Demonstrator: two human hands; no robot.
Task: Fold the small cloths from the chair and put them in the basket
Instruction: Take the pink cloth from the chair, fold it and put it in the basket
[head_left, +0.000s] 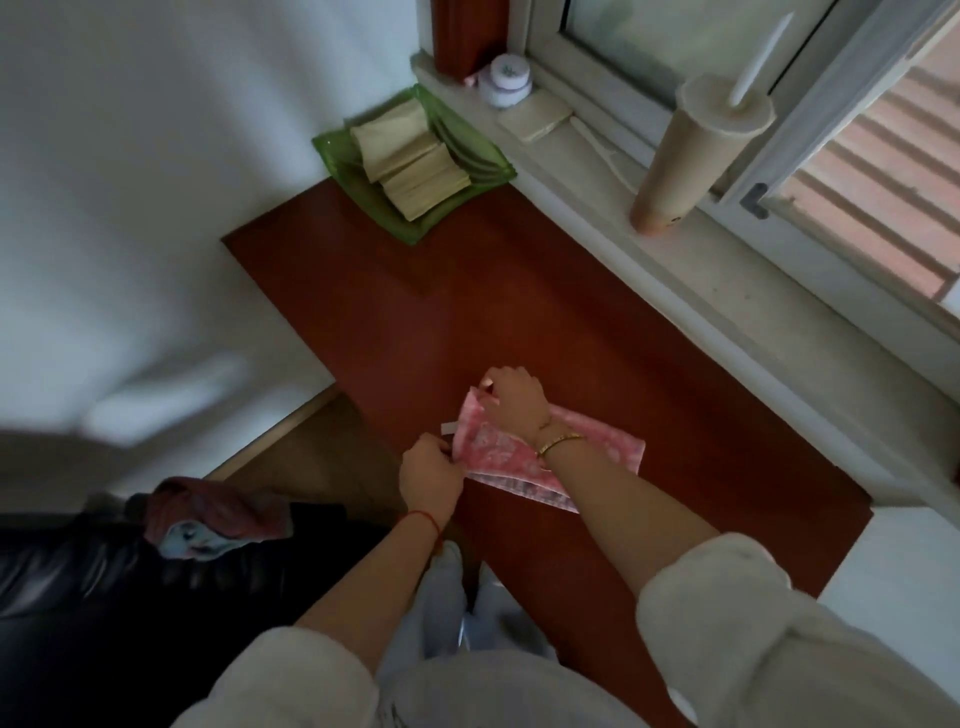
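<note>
Cloth (597, 444), pink and patterned, lies spread on the table (467, 291), close to the table's left edge. We have both hands clamped on its left side, set apart from each other: the left hand (431, 473) pinches the near corner and the right hand (514, 400) pinches the far one. A white tag (449, 427) sticks out between them. Holding both corners, we judge, lets us lift that side evenly and carry it over to the right for a fold.

The table edge runs just beside our left hand, so the fold should go right, where the top is bare. Bare table also lies between the cloth and the basket (410, 235), which sits well apart at the far corner, against the wall and touching the sill (727, 291). It already holds folded beige cloths (415, 166). A cup (691, 156) stands on the sill, off our likely path. To our left, below table height, the chair (62, 571) carries a pile (213, 512) of unfolded cloths.
</note>
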